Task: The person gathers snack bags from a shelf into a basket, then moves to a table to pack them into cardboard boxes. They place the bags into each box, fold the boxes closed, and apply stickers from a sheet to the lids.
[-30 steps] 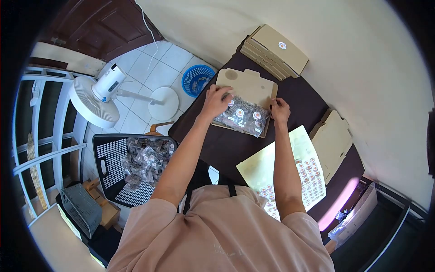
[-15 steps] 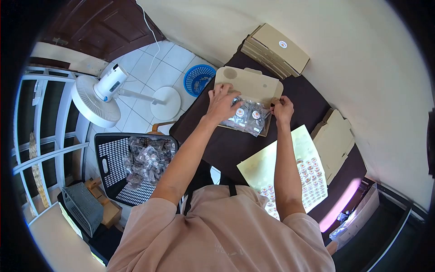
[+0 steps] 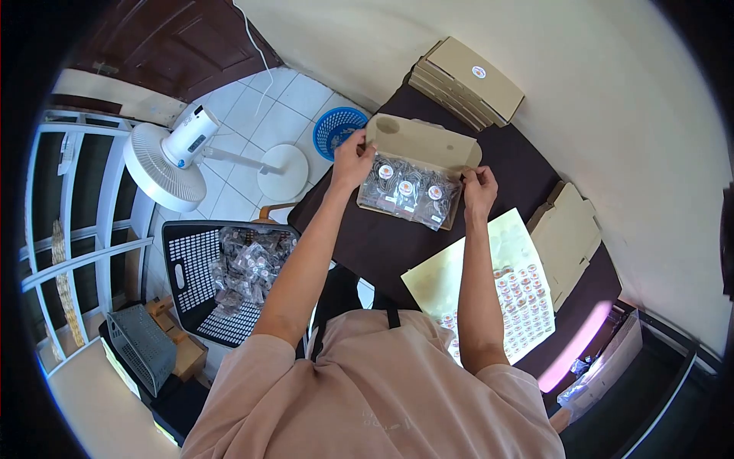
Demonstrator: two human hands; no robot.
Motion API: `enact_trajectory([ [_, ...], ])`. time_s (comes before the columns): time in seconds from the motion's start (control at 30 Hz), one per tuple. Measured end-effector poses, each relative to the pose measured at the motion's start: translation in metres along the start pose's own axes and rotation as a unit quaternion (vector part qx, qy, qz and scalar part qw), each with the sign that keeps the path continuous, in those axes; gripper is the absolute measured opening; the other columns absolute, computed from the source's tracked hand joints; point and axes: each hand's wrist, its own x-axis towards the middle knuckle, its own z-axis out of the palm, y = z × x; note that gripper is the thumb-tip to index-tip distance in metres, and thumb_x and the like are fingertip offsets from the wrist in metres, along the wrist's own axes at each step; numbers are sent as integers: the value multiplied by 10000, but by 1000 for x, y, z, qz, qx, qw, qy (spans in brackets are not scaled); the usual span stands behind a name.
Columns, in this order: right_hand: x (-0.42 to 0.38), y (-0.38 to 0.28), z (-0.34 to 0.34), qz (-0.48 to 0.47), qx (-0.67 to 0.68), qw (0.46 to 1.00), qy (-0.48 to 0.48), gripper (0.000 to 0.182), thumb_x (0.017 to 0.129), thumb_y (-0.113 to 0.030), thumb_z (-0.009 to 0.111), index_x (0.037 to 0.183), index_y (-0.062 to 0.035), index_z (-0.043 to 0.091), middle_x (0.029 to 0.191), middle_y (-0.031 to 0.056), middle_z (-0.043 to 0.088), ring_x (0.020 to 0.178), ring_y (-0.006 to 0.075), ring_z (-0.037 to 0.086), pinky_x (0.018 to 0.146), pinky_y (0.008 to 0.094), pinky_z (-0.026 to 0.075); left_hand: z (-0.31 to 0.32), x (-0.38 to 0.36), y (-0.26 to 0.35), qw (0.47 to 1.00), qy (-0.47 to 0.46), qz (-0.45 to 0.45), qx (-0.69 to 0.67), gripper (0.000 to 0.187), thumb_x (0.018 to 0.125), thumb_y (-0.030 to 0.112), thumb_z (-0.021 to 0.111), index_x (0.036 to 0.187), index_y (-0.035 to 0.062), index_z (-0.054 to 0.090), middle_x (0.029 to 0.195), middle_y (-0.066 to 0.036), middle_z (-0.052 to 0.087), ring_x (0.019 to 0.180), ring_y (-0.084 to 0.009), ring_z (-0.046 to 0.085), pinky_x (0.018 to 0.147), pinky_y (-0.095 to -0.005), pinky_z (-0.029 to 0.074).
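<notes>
An open cardboard box [image 3: 424, 143] lies on the dark-covered table, its lid raised at the far side. Inside rest clear plastic packets [image 3: 405, 189] with round stickers and dark contents, set side by side. My left hand [image 3: 352, 162] is at the box's left side, fingers closed on the edge near the lid's fold. At the right side my right hand [image 3: 480, 189] pinches the opposite edge, near the lid's corner. Both thumbs and fingertips are partly hidden. Close to my right forearm lies a sheet of round stickers [image 3: 524, 294].
A stack of closed boxes [image 3: 475, 76] stands at the table's far end. Flattened cardboard [image 3: 566, 237] lies at right. Left of the table are a black basket [image 3: 195, 268] of similar packets, a blue basket [image 3: 336, 122] and a white fan [image 3: 164, 164].
My left hand has moved left off the packets to the box's left edge, uncovering a third stickered packet. My right hand stays by the right edge, slightly lower.
</notes>
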Motion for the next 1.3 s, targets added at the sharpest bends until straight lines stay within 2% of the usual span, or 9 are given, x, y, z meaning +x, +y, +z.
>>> enact_trajectory([
  [0.1,-5,-1,-1,-36,-22,999,3,151,782,-90,653,731,9,552,618,37,561,581,96,490,587,269,429,-7,0,16,997,-31,-7,74,212,839,91,608,1035,13,595,796,-132,656,679,-206,622,670,-319,488],
  [0.17,-14,-7,-3,-43,-51,998,7,157,783,-93,646,725,11,544,629,56,578,583,107,509,590,278,435,-11,-4,29,993,-50,-46,101,197,847,116,600,1016,16,615,887,-182,677,844,-316,664,760,-376,493],
  [0.33,-35,-44,-5,-88,-257,962,15,171,823,-147,621,816,6,545,747,191,642,734,359,648,675,418,486,-6,-17,15,995,-33,-18,96,136,846,79,578,960,7,565,865,-181,637,828,-356,623,729,-413,466],
  [0.43,-38,-45,-6,-94,-276,956,19,177,838,-165,618,878,-10,542,784,198,647,791,412,633,694,459,482,-3,-24,17,993,-13,6,114,117,848,63,567,947,11,534,848,-170,577,829,-361,584,724,-423,446],
  [0.7,-33,-27,-8,-33,-231,972,-6,167,856,-168,597,902,-14,551,798,192,650,794,395,639,700,453,480,-1,-26,17,987,-8,36,157,154,865,44,550,1016,36,520,899,-165,520,841,-348,574,712,-421,481],
  [0.9,-30,-27,-10,-38,-206,978,-25,204,858,-158,577,1005,-19,605,826,184,663,824,384,648,735,437,492,-2,-28,25,995,-53,-83,-24,169,914,79,506,1077,36,516,980,-188,502,854,-322,606,601,-354,594],
  [1.0,-36,-40,-14,-59,-220,973,-39,247,853,-149,569,1059,-21,610,870,188,669,850,378,650,762,435,497,0,-31,19,996,-38,-80,-20,174,911,70,505,1084,46,515,992,-199,520,864,-367,600,668,-430,561],
  [1.07,-41,-50,-15,-82,-246,965,-44,266,850,-145,565,1081,-20,608,903,194,670,864,376,651,773,437,499,0,-34,10,987,6,70,143,185,921,86,490,1104,63,508,1012,-214,537,872,-423,584,745,-509,499],
  [1.3,-41,-26,-14,-58,-254,963,-72,261,828,-126,532,1052,-2,589,986,244,620,920,413,605,813,483,469,0,-50,36,977,-13,-11,214,242,936,118,456,1177,96,452,1018,-225,547,913,-455,571,785,-532,455],
])
